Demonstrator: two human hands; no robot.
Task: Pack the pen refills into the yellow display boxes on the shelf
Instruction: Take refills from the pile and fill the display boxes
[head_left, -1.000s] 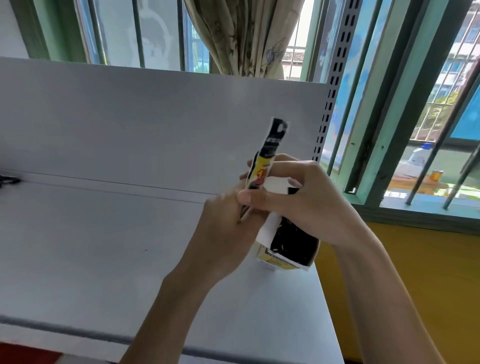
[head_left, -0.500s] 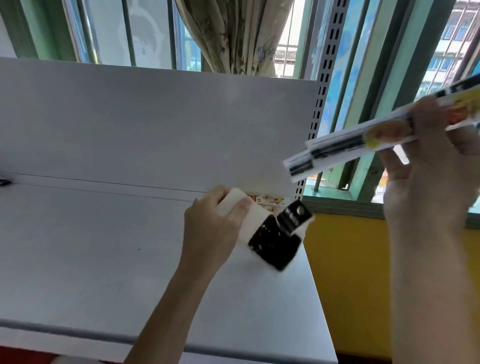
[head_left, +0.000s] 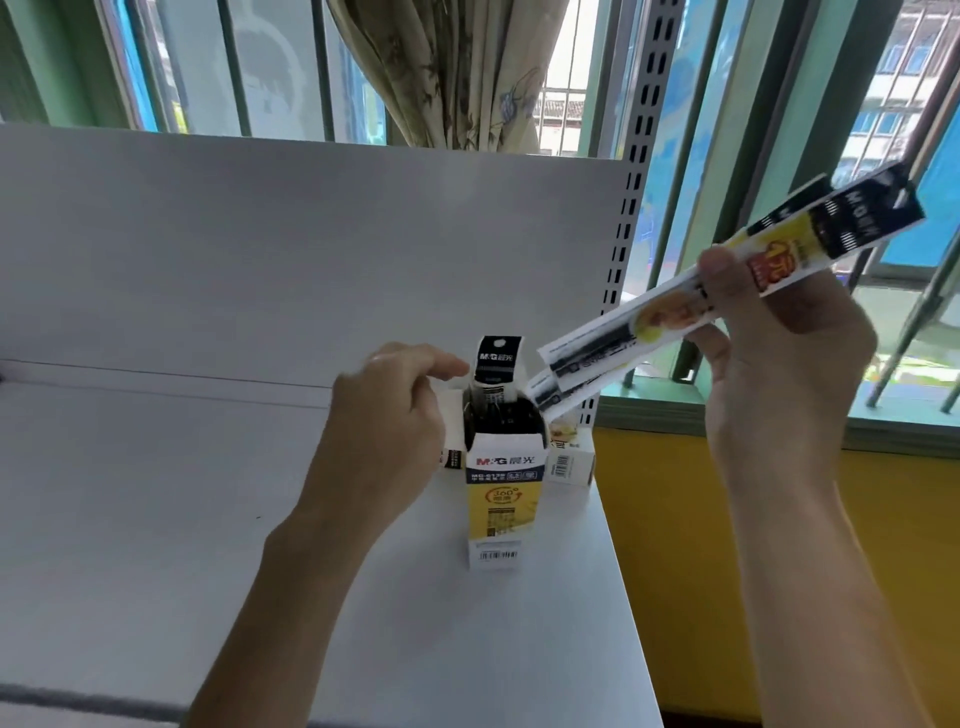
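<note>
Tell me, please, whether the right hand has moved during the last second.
Yes. The right hand, gripping pen refill packs, has moved right and up, from the yellow display box to beyond the perforated shelf upright.

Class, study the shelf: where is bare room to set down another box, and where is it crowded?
Bare: the shelf left of the left hand, from back panel to front edge; also the patch in front of the display box. Crowded: the right rear corner, where that box, a second box, and the refill packs in the right hand meet.
</note>
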